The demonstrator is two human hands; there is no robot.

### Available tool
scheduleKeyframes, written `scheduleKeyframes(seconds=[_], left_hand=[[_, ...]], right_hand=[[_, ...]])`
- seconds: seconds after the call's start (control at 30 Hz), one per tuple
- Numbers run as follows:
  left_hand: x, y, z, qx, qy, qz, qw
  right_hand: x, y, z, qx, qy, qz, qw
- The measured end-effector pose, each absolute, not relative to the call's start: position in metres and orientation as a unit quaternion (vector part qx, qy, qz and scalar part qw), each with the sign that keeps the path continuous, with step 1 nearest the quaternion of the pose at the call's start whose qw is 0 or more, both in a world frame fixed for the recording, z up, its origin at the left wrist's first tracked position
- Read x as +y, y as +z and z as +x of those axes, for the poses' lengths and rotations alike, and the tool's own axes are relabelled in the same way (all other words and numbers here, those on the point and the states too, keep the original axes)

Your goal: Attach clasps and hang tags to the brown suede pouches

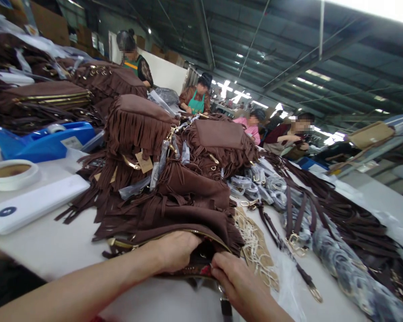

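Observation:
A dark brown fringed handbag [188, 214] lies on the table in front of me, its gold zip open toward me. My left hand [179, 250] is at the mouth of the bag, curled at the far zip edge, with the fingertips hidden inside. At the right end of the opening, my right hand [233, 277] is closed on the near edge. Between the two hands the bag's dark inside shows, with a small red patch near my right fingers. A black strap end with metal hardware hangs below my right hand.
More fringed bags [141, 112] are piled behind. To the left are a blue tape dispenser [43, 143], a tape roll [11, 174] and a white device [36, 203]. Wrapped straps [342, 264], a loose strap [282, 243] and white strings [255, 241] lie right. Several people work beyond.

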State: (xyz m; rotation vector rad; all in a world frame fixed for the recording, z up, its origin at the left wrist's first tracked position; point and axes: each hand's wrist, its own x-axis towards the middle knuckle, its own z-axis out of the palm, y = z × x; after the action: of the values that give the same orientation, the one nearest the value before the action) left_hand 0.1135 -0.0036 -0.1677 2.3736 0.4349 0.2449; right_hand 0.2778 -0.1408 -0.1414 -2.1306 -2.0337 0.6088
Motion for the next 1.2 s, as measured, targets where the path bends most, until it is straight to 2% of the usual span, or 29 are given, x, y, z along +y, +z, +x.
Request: scheduleKeyframes(seconds=[0.2,0.47,0.73,0.8,1.0,1.2], left_hand=[[-0.002,-0.166,0.136,0.153,0.105,0.865,0.467],[-0.015,-0.173,0.156,0.277,0.107,0.816,0.496],[-0.014,-0.177,0.157,0.289,0.114,0.764,0.566],[-0.015,-0.180,0.156,0.289,0.129,0.763,0.564],[-0.015,-0.189,0.158,0.286,0.164,0.764,0.554],[-0.014,-0.192,0.159,0.280,0.170,0.764,0.555]], right_hand=[[-0.135,-0.140,0.283,-0.667,0.222,-0.704,0.100],[-0.131,-0.140,0.285,-0.639,0.198,-0.735,0.110],[-0.129,-0.140,0.289,-0.623,0.191,-0.747,0.131],[-0.127,-0.139,0.287,-0.620,0.184,-0.754,0.115],[-0.110,-0.132,0.275,-0.604,0.130,-0.787,-0.013],[-0.096,-0.128,0.269,-0.580,0.125,-0.804,-0.043]])
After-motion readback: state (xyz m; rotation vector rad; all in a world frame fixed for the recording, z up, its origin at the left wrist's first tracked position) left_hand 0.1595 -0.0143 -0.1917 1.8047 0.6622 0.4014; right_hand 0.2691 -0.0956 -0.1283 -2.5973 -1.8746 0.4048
